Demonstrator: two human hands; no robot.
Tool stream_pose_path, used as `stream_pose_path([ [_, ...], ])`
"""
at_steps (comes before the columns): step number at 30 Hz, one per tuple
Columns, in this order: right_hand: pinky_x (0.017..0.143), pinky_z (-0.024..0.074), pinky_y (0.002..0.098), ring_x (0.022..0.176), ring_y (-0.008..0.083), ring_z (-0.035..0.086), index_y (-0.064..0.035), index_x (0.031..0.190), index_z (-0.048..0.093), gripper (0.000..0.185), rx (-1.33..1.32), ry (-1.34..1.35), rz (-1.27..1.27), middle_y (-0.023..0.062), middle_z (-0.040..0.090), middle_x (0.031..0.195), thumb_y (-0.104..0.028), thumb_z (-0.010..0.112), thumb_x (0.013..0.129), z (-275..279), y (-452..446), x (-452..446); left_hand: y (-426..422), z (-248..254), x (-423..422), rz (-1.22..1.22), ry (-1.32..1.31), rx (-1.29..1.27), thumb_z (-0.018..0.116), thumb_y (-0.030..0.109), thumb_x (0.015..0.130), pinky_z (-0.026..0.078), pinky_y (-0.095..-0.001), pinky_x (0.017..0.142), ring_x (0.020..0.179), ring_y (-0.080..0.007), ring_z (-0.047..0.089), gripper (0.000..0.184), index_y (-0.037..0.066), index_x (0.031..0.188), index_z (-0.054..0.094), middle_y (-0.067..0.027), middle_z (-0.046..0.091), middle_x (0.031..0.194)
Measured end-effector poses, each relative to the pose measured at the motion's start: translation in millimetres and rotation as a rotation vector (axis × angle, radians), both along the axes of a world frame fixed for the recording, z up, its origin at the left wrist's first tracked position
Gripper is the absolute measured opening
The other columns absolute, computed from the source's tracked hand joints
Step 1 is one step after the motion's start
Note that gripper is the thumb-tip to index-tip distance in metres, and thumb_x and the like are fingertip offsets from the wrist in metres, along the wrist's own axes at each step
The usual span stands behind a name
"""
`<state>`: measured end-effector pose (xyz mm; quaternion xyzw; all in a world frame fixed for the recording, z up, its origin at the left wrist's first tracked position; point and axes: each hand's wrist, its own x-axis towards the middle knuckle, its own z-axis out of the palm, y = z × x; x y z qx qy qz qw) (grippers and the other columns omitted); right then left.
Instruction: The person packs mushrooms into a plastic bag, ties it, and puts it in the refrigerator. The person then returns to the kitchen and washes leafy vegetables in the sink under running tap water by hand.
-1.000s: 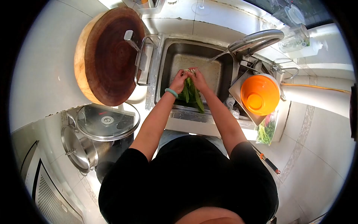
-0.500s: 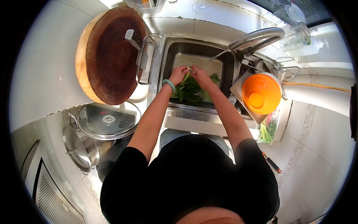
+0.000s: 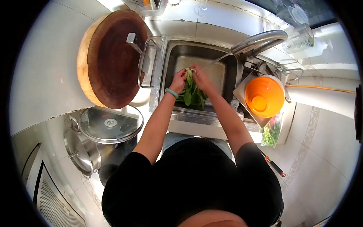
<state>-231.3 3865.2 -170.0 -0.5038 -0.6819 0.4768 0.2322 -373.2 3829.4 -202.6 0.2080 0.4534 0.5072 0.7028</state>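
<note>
Over the steel sink (image 3: 221,77) I hold a bunch of leafy greens (image 3: 193,94), pale stem ends up and dark leaves hanging toward the near rim. My left hand (image 3: 179,81), with a pale green bangle at the wrist, is closed on the stems from the left. From the right, my right hand (image 3: 200,77) is closed on the same stem end; its fingertips are partly hidden. Water runs in a thin stream from the curved faucet (image 3: 261,41) into the sink, right of my hands.
A thick round wooden chopping board (image 3: 115,58) leans left of the sink beside a metal rack (image 3: 143,64). An orange bowl (image 3: 264,96) sits on the right, above a bag of greens (image 3: 271,132). A glass lid (image 3: 109,123) and steel pot (image 3: 89,155) lie at lower left.
The greens have turned so their leaves hang downward more tightly together, with the pale stem end now showing between my fingers. Both hands stay close together over the sink.
</note>
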Motion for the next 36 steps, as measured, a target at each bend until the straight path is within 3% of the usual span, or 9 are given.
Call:
stream_pose_path([
  [5,0.073,0.044,0.0344,0.086,0.0245,0.059,-0.0064,0.109,0.052,0.029,-0.094,0.056,0.009,0.0135,0.059,0.101,-0.023,0.055,0.086,-20,-5,10,1,20,3,0.087,-0.022,0.008,0.042,0.003,0.091,0.042,-0.0234,0.082,0.094,-0.0109,0.052,0.034,0.002,0.125,0.047,-0.0034,0.056,0.109],
  [13,0.075,0.0453,0.0334,0.086,0.021,0.059,-0.005,0.118,0.05,0.042,-0.196,0.128,0.015,0.0117,0.061,0.101,-0.022,0.064,0.081,-16,-1,13,4,14,7,-0.035,0.338,0.124,0.051,-0.003,0.084,0.045,-0.0249,0.079,0.089,-0.0116,0.055,0.035,0.003,0.118,0.055,-0.0066,0.061,0.107],
  [19,0.067,0.0447,0.0366,0.074,0.0288,0.058,-0.0039,0.12,0.049,0.041,0.017,0.023,0.171,0.0188,0.06,0.088,-0.019,0.059,0.083,-19,2,20,13,23,3,-0.301,0.946,0.208,0.051,-0.001,0.084,0.047,-0.0302,0.077,0.087,-0.0159,0.059,0.03,0.003,0.113,0.058,-0.0094,0.065,0.098],
  [22,0.064,0.0431,0.0398,0.07,0.035,0.055,-0.0027,0.116,0.05,0.037,0.042,-0.199,0.24,0.0227,0.057,0.082,-0.014,0.055,0.081,-11,2,20,15,29,3,-0.368,1.019,0.207,0.049,0.0,0.086,0.046,-0.0307,0.08,0.091,-0.0199,0.06,0.028,0.002,0.112,0.058,-0.009,0.064,0.101],
  [26,0.06,0.042,0.0409,0.064,0.0351,0.053,-0.0019,0.106,0.051,0.028,0.005,-0.184,0.226,0.0209,0.057,0.08,-0.012,0.053,0.081,-7,9,27,15,10,-6,-0.335,0.749,0.216,0.048,0.004,0.087,0.046,-0.0286,0.078,0.088,-0.0211,0.061,0.028,0.003,0.112,0.059,-0.0081,0.064,0.098],
  [28,0.06,0.0424,0.0396,0.062,0.0319,0.054,-0.002,0.103,0.051,0.024,-0.145,-0.231,0.243,0.0184,0.059,0.08,-0.013,0.051,0.082,0,11,27,14,5,-11,-0.187,0.01,-0.07,0.048,0.009,0.089,0.045,-0.0293,0.08,0.088,-0.0189,0.059,0.028,0.005,0.115,0.056,-0.005,0.062,0.102],
  [31,0.059,0.0427,0.0349,0.061,0.0228,0.053,-0.0024,0.103,0.052,0.019,-0.267,0.133,0.016,0.011,0.061,0.08,-0.011,0.048,0.086,-21,9,24,11,6,-11,-0.176,-0.345,-0.137,0.049,0.017,0.09,0.043,-0.0307,0.079,0.09,-0.0142,0.056,0.028,0.007,0.115,0.055,-0.0027,0.06,0.103],
  [33,0.058,0.0423,0.0304,0.062,0.0148,0.051,-0.0028,0.102,0.052,0.016,-0.13,0.126,-0.021,0.0054,0.06,0.079,-0.01,0.047,0.089,-89,12,23,7,22,3,-0.141,-0.165,-0.174,0.051,0.019,0.09,0.041,-0.0316,0.08,0.093,-0.0135,0.054,0.028,0.007,0.115,0.055,-0.0018,0.058,0.105],
  [36,0.058,0.0417,0.0291,0.063,0.0126,0.051,-0.0032,0.101,0.053,0.014,0.016,0.309,-0.132,0.005,0.059,0.078,-0.009,0.049,0.089,-40,-2,11,5,18,15,-0.087,0.041,-0.153,0.053,0.021,0.089,0.038,-0.0337,0.082,0.097,-0.0125,0.05,0.027,0.008,0.113,0.055,-0.0002,0.056,0.107],
])
